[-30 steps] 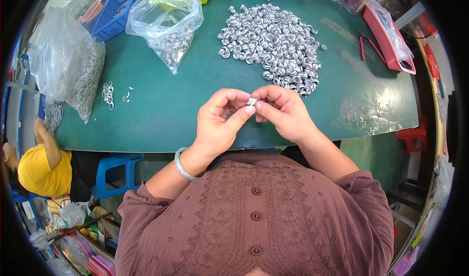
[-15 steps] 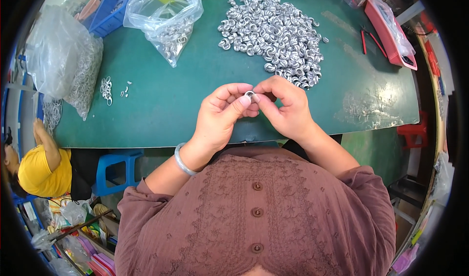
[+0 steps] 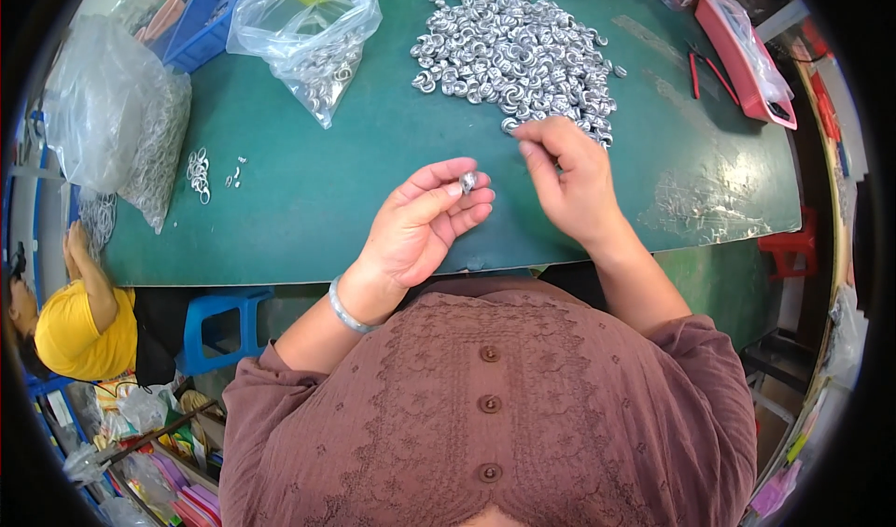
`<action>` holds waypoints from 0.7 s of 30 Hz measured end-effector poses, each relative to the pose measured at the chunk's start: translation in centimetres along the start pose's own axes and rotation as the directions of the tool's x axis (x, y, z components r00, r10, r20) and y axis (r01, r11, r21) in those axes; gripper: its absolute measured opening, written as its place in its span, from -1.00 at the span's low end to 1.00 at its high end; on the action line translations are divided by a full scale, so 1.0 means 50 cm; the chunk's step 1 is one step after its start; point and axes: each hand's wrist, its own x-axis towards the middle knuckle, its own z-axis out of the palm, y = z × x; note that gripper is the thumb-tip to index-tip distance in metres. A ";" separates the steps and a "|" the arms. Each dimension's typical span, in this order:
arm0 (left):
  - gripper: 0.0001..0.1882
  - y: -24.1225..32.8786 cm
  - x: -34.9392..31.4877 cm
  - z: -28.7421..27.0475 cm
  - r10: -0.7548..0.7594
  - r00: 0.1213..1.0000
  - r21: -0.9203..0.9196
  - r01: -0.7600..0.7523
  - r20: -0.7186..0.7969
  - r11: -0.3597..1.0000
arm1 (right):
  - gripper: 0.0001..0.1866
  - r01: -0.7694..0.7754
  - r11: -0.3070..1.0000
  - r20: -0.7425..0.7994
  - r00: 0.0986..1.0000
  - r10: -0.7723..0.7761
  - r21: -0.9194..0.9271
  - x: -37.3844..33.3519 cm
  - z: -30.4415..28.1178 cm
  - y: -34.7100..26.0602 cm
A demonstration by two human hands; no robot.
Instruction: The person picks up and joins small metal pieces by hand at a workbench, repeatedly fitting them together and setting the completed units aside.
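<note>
My left hand pinches a small silver metal ring between thumb and forefinger, its other fingers loosely curled behind. My right hand is apart from it, at the near edge of a large pile of silver ring-like pieces. Its thumb and forefinger tips are close together beside one silver piece of the pile. Whether anything sits between those fingertips is too small to make out.
The green table carries a clear bag of metal pieces, a large plastic bag of rings, a few loose rings, red-handled pliers and a pink basket. A person in yellow sits at left near a blue stool.
My hands were together on the ring; now they are apart. My right hand has moved up and right to the pile, while my left keeps the ring.
</note>
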 end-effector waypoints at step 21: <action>-0.84 0.010 0.001 0.003 0.049 0.986 0.257 -0.006 -0.162 0.966 | -0.88 0.235 0.910 0.242 0.958 -0.156 -0.342 0.041 0.004 0.038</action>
